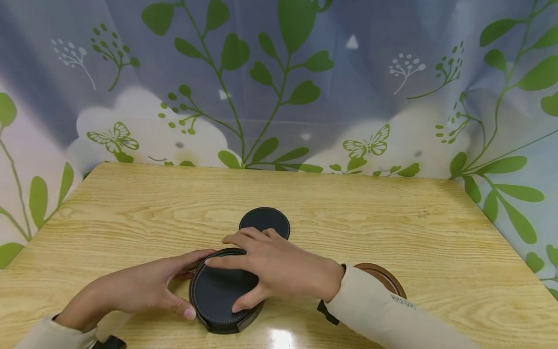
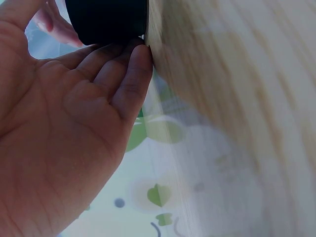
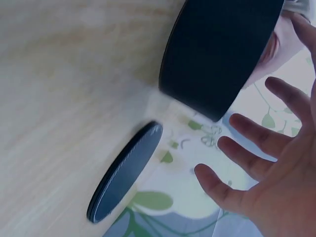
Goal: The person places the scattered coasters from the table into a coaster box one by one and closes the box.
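A round black coaster holder (image 1: 220, 298) stands near the front of the wooden table (image 1: 131, 213), with a black stitched coaster on top. My left hand (image 1: 174, 283) cups its left side, thumb at the near edge and fingers (image 2: 131, 74) against the holder's wall (image 2: 106, 19). My right hand (image 1: 257, 271) lies spread over the top, thumb at the right rim. In the right wrist view the right hand's fingers (image 3: 256, 168) are splayed beside the holder (image 3: 217, 54). A single black coaster (image 1: 264, 222) (image 3: 126, 173) lies flat just beyond.
A brown round coaster (image 1: 385, 278) sits to the right, half hidden under my right sleeve. A leaf-printed curtain (image 1: 279, 97) hangs behind and beside the table. Bare wood stretches left, right and toward the back.
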{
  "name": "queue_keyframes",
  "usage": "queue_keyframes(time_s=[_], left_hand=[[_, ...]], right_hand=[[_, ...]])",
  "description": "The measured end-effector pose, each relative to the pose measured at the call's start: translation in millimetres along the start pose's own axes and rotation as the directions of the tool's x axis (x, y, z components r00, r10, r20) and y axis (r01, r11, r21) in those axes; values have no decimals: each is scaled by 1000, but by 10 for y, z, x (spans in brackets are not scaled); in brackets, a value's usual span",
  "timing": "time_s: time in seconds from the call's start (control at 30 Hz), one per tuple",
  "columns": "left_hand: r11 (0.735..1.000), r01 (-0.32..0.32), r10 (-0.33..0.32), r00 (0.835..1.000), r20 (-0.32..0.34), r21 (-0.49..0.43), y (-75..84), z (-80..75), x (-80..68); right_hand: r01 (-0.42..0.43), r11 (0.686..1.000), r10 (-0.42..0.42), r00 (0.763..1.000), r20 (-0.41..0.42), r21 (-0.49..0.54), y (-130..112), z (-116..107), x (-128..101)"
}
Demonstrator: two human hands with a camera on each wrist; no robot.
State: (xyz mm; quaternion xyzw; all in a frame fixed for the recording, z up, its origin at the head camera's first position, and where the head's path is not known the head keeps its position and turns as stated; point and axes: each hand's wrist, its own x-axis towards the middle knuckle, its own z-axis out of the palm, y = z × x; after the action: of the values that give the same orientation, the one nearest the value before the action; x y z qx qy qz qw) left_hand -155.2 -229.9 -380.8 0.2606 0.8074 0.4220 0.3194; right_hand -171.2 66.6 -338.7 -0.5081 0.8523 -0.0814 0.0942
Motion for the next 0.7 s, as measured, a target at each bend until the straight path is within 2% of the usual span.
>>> queue_keyframes(time_s=[0.2,0.37,0.7], left_hand=[[999,-12,12,1000,14,-29,-3,-2,1],[999,-25,25,1000,16,-28,7,-1,10],[997,-30,31,999,14,-70,-1,0,12]], right_hand=[[-39,996,40,999,-3,80,170,-84,-37],[-38,989,41,999,-19,142,357,-132,-61],[-111,979,117,993,-26,172,626,-153,-27]])
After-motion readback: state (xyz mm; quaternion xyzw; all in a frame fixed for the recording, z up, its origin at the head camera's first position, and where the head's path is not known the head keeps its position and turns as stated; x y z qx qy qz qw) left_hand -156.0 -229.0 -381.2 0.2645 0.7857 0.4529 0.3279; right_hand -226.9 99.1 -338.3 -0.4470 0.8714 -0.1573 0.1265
